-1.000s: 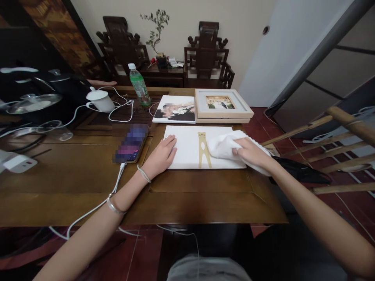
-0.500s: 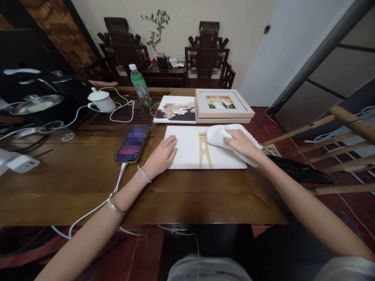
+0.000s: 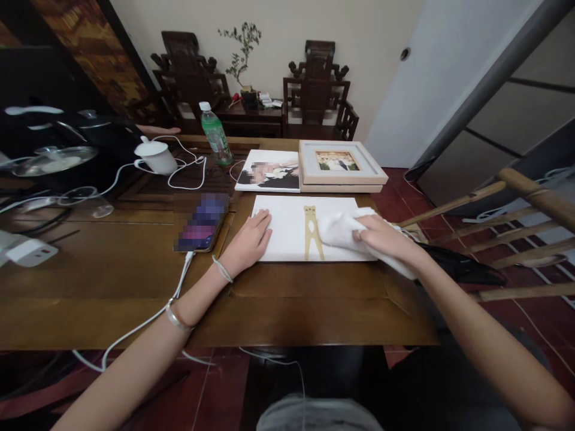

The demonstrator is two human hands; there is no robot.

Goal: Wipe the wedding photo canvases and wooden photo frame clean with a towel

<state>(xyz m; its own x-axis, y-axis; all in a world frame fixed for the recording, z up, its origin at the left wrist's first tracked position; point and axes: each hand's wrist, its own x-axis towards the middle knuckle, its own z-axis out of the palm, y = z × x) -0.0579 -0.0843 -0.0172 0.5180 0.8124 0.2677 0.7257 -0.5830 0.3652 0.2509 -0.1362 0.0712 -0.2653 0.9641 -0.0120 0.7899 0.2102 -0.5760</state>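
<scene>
A white rectangular board or album (image 3: pixel 285 230) with a tan cat figure printed on it lies flat on the wooden table (image 3: pixel 287 311) in front of me. My left hand (image 3: pixel 250 239) rests on its left edge, fingers stretched out flat. My right hand (image 3: pixel 381 236) grips a white cloth (image 3: pixel 344 227), bunched and pressed against the board's right half, just beside the cat figure. Part of the cloth hangs past the board's right edge and hides that corner.
Behind the board lie a photo print (image 3: pixel 269 172) and stacked pale picture frames (image 3: pixel 344 164). A green-labelled bottle (image 3: pixel 216 134), a lidded white cup (image 3: pixel 157 157), a phone (image 3: pixel 202 224) on a cable and a glass-lidded pot (image 3: pixel 56 161) stand left. A wooden chair (image 3: pixel 530 197) is at right.
My right hand has drawn the cloth toward me down the board's right side, uncovering its upper part. My left hand stays put on the left edge.
</scene>
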